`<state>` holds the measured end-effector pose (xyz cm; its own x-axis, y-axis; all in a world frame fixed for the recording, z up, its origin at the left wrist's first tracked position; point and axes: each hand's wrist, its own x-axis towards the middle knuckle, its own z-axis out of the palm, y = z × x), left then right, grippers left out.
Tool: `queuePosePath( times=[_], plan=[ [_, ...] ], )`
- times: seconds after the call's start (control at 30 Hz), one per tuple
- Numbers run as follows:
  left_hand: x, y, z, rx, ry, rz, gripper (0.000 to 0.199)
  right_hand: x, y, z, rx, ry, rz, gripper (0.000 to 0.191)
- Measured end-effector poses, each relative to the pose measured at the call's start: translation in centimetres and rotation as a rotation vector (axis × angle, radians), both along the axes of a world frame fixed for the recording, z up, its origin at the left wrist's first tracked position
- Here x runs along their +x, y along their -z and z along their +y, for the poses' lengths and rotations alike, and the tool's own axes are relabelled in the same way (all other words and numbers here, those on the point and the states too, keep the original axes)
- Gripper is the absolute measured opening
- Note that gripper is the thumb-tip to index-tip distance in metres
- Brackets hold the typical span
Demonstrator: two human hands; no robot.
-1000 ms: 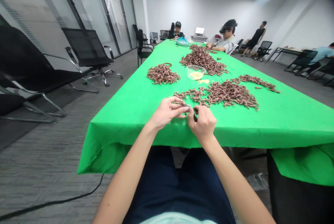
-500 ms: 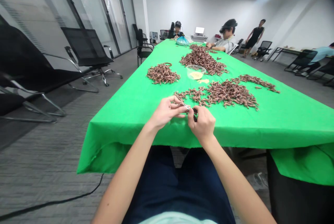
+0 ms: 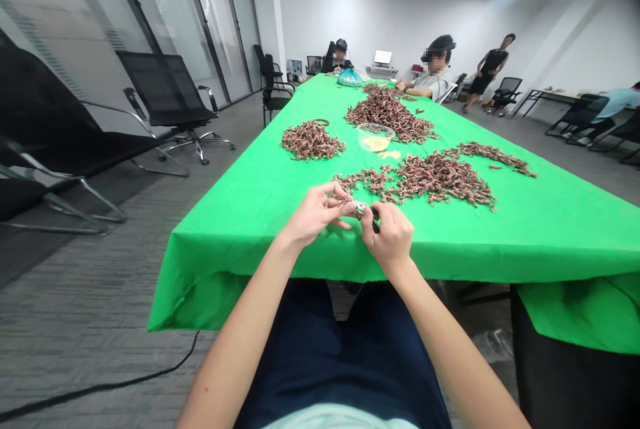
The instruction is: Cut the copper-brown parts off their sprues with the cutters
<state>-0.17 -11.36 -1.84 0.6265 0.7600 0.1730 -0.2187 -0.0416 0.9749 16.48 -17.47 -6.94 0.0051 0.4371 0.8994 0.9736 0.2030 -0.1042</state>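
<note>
My left hand (image 3: pixel 320 212) pinches a small brownish piece over the near edge of the green cloth (image 3: pixel 260 215). Close against it on the right, my right hand (image 3: pixel 389 232) is closed round a small tool with a dark handle and a shiny metal tip (image 3: pixel 359 207). The tip touches the piece at my left fingertips; its exact shape is too small to tell. Just beyond my hands lies a pile of reddish-brown twisted pieces (image 3: pixel 440 179). A smaller pile (image 3: pixel 311 141) is farther left, and a clear bowl (image 3: pixel 376 138) with pale yellow bits stands between piles.
A large pile (image 3: pixel 387 115) and a blue plastic bag (image 3: pixel 350 78) lie farther up the table. Two people in headsets sit at the far part, one on the right (image 3: pixel 430 79). Another person (image 3: pixel 490 72) walks behind. Black chairs (image 3: pixel 163 92) stand at the left.
The metal tip and the piece at my fingertips have shifted slightly, and my left lower fingers have curled a little. The walking person in the background has changed stance.
</note>
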Motion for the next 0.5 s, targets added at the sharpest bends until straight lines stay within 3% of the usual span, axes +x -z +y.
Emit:
queuePosePath(
  times=[0.5],
  plan=[
    [-0.26, 0.61, 0.48, 0.031, 0.060, -0.022, 0.026, 0.28, 0.23, -0.01, 0.037, -0.022, 0.001, 0.016]
  ],
)
